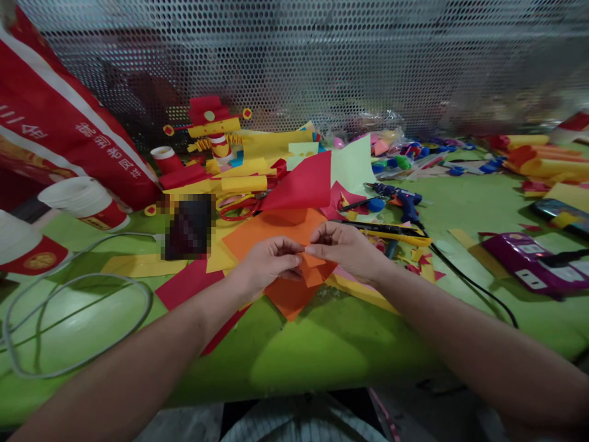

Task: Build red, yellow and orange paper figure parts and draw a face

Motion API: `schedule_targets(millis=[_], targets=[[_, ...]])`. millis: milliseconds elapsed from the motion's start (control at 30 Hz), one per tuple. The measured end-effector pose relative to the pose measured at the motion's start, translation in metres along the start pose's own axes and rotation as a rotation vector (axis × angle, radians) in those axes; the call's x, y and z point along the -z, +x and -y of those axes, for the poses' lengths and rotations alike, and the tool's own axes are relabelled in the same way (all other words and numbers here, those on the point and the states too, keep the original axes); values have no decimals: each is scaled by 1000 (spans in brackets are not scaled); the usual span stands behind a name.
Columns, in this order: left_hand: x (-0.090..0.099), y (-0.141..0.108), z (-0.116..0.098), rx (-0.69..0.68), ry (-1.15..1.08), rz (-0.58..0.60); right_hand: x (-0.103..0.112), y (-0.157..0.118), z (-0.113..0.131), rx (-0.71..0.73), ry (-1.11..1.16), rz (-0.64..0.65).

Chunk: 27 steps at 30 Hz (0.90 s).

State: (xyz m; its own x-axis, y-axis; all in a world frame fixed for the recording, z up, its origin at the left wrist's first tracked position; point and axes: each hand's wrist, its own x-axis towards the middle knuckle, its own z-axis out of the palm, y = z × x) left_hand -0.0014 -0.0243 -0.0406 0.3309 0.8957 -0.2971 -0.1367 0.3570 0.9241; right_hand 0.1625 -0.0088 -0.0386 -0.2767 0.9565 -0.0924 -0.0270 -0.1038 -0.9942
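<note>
Both my hands meet over the middle of the table, pinching a small piece of orange paper (313, 270) between thumbs and fingers. My left hand (271, 263) is closed on its left edge. From the upper right, my right hand (347, 248) grips the same piece with thumb and forefinger. Part of the piece is hidden by my fingers. Beneath my hands lies a larger sheet of orange paper (288, 301), one corner pointing toward me. Red-handled scissors (240, 210) and a curved red sheet (304, 181) lie just beyond.
A blue glue gun (398, 197) and a yellow-black cutter (391, 232) lie right of centre. Further right sits a purple power strip (524, 264). Paper cups (85, 202), a looped white cable (150, 298) and a red bag (69, 116) occupy the left. A perforated metal panel (294, 61) stands behind.
</note>
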Motion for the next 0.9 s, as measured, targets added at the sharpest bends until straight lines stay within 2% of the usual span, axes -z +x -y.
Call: schedule_targets(millis=[133,233,367,533,633,700,833,900], targets=[[-2,0,-1,-139,-50,-107,2,0,0,83,115,-60],[-4,1,-2,-241,-141,-170,1,-2,-1,98,198,-42],[-6,0,-1,-291,-176,-226,-7,-5,-5,106,122,-25],[-6,0,3,-311,1,-220,-13,-5,-9,223,-53,-134],[-4,-1,1,-332,182,-219,-11,-5,-9,227,-81,-121],[-2,-2,-2,-301,186,-189,-8,-4,-7,183,-28,-54],[1,-3,-7,-112,-62,-25,1,-2,-5,76,218,108],[1,-3,-8,-11,-170,60,3,-1,-4,66,258,158]])
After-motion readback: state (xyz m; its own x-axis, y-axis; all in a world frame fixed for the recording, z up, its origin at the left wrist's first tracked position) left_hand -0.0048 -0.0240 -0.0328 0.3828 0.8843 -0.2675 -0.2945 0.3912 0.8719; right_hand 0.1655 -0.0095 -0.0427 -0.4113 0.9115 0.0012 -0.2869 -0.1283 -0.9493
